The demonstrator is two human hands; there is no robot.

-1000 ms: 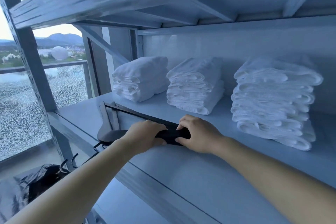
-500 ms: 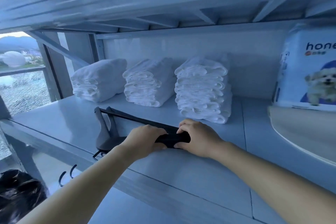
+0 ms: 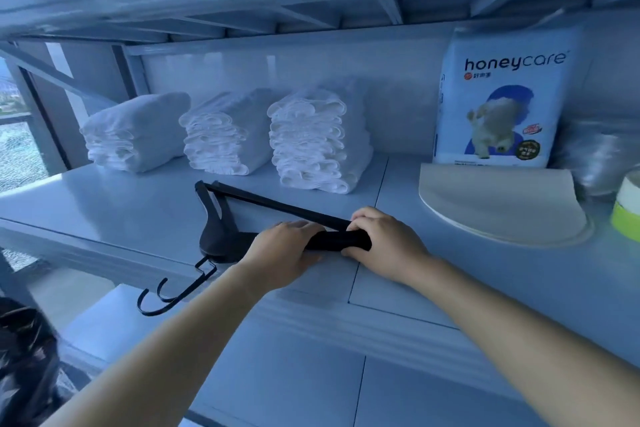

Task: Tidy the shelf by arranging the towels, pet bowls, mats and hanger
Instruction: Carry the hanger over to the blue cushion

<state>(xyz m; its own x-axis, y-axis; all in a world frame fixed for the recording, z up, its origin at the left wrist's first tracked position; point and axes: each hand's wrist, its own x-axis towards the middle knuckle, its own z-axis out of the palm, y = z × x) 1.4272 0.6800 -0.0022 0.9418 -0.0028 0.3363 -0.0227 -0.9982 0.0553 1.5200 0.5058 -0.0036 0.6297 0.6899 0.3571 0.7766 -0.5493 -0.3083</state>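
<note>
A black hanger (image 3: 221, 236) lies flat on the grey shelf (image 3: 104, 198), its hook hanging over the front edge. My left hand (image 3: 282, 253) and my right hand (image 3: 384, 246) both grip its right arm, close together. Three stacks of folded white towels stand at the back: left (image 3: 135, 132), middle (image 3: 225, 132) and right (image 3: 317, 139). A cream mat (image 3: 502, 204) lies to the right of my hands. A green-and-white pet bowl (image 3: 628, 204) shows at the right edge, partly cut off.
A honeycare pet-pad package (image 3: 502, 97) stands upright behind the mat. Clear plastic wrapping (image 3: 595, 152) sits beside it. A black bag (image 3: 24, 357) lies low at the left. A metal shelf runs overhead, and a lower shelf board sits below.
The view has swung right, bringing the package, mat and bowl into sight. Both hands stay gripped on the hanger in about the same spot.
</note>
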